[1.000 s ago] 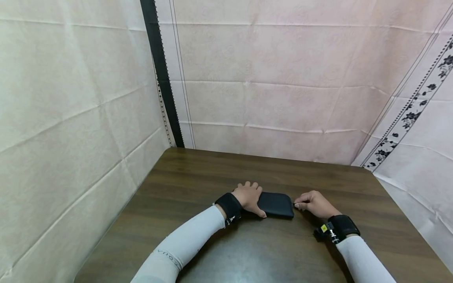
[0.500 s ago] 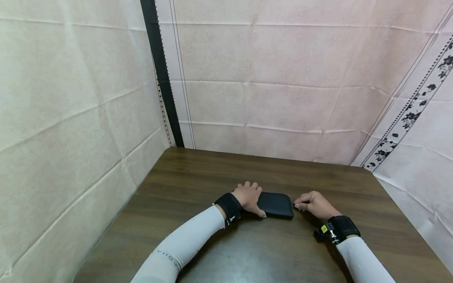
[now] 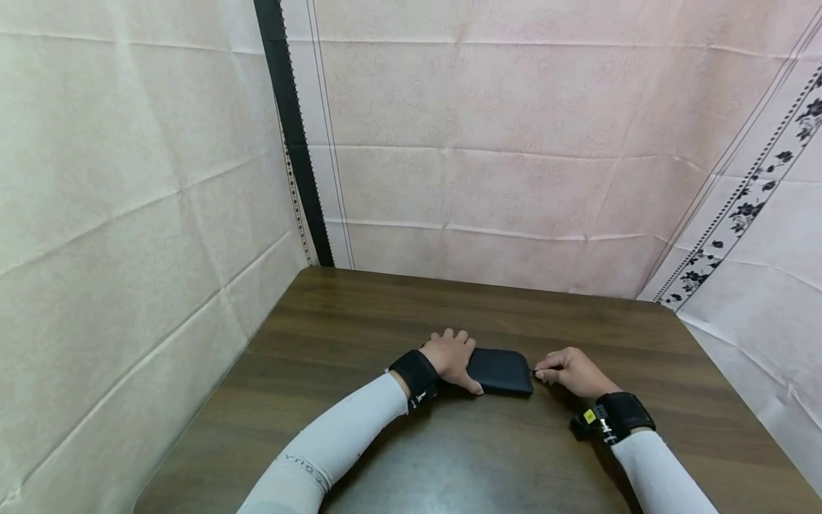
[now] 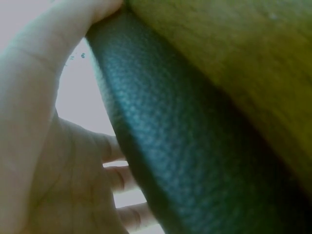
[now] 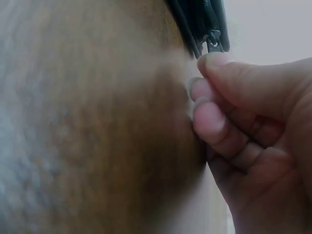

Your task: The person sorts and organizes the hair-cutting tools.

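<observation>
A black leather-look zip pouch lies on the wooden table, its grained side close up in the left wrist view. My left hand grips its left end, thumb at the near edge and fingers spread toward the far edge. The hand covers that end from above. At the right end, my right hand pinches the zipper pull between thumb and forefinger. The slider sits at the pouch's corner, with zip teeth running away from it between the two edges. The other right fingers are curled beneath.
The brown wooden table extends around the pouch to its back edge. Pale creased cloth hangs behind it and on both sides. Black bands with small cameras are strapped at both wrists.
</observation>
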### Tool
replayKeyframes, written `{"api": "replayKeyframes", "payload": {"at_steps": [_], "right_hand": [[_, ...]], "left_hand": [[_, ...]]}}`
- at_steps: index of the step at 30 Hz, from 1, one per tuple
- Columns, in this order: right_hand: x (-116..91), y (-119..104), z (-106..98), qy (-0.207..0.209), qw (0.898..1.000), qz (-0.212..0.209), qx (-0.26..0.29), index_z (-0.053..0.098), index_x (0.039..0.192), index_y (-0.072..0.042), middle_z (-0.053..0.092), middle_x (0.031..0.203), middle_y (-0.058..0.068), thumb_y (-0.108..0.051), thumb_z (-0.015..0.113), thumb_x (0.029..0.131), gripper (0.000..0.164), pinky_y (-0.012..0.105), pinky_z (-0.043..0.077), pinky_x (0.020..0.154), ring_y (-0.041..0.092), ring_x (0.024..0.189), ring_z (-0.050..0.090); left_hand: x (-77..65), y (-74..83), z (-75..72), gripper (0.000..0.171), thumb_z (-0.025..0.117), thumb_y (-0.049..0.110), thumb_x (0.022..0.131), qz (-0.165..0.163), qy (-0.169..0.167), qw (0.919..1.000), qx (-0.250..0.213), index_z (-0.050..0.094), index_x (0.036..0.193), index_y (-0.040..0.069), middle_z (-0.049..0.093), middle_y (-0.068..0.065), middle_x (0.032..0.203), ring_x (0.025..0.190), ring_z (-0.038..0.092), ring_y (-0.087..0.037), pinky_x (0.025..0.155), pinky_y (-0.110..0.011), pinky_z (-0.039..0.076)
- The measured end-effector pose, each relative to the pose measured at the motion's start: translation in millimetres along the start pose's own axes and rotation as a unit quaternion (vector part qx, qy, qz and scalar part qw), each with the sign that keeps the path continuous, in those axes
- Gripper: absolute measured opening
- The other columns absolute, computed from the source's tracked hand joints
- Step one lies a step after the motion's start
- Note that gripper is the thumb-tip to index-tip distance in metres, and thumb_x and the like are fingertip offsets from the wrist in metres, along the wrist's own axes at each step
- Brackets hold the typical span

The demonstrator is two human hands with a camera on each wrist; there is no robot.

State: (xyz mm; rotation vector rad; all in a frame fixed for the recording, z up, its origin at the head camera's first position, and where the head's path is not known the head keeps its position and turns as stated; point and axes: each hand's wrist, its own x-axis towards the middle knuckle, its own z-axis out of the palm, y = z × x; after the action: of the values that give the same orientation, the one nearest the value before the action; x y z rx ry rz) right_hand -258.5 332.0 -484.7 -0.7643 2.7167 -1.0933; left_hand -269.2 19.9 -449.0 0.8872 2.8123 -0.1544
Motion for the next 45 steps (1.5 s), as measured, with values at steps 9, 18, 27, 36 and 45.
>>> {"api": "replayKeyframes", "payload": {"at_steps": [9,18,27,36,45], "right_hand": [[-1.4,-0.4,-0.4,0.006,1.000,0.013,-0.009,0.083,0.094,-0.017,0.074,0.089,-0.001,-0.011,0.074,0.095,0.011,0.025,0.054,0.068,0.005,0.075,0.063],[-2.7,-2.6,1.1,0.038,0.997,0.062,0.006,0.083,0.098,-0.015,0.078,0.094,0.002,-0.014,0.075,0.095,0.008,0.025,0.055,0.068,0.008,0.078,0.065],[-4.7,0.2,8.0,0.069,0.996,0.050,0.019,0.083,0.099,-0.016,0.079,0.099,0.004,-0.012,0.076,0.094,0.009,0.022,0.054,0.072,0.003,0.085,0.065],[-7.6,3.0,16.1,0.071,0.995,0.011,0.064,0.082,0.107,-0.018,0.078,0.108,0.006,-0.020,0.075,0.096,0.013,0.023,0.055,0.077,0.005,0.093,0.067],[-9.4,3.6,17.8,0.080,0.995,0.004,0.057,0.082,0.107,-0.015,0.079,0.107,0.006,-0.019,0.074,0.097,0.014,0.022,0.055,0.077,0.003,0.094,0.068]], "left_hand": [[0.5,0.8,-0.4,0.096,0.066,0.080,0.081,0.001,0.004,1.0000,-0.002,0.046,0.153,0.019,0.050,-0.005,0.147,0.123,0.048,-0.026,0.102,-0.049,0.046],[0.8,-0.8,-1.2,0.097,0.068,0.079,0.081,-0.003,0.002,0.9999,-0.012,0.046,0.154,0.019,0.049,-0.005,0.148,0.123,0.047,-0.026,0.102,-0.050,0.045],[-1.2,1.2,-0.1,0.098,0.070,0.078,0.081,-0.007,0.007,0.9997,-0.021,0.045,0.156,0.021,0.048,-0.005,0.151,0.125,0.047,-0.027,0.102,-0.049,0.045],[-3.6,3.1,4.5,0.099,0.067,0.080,0.081,-0.017,0.011,0.9996,-0.019,0.042,0.157,0.022,0.044,-0.005,0.154,0.129,0.045,-0.028,0.104,-0.050,0.044],[-2.9,2.2,4.5,0.098,0.067,0.080,0.081,-0.015,0.018,0.9994,-0.025,0.044,0.156,0.021,0.046,-0.006,0.152,0.126,0.046,-0.027,0.102,-0.049,0.045]]}}
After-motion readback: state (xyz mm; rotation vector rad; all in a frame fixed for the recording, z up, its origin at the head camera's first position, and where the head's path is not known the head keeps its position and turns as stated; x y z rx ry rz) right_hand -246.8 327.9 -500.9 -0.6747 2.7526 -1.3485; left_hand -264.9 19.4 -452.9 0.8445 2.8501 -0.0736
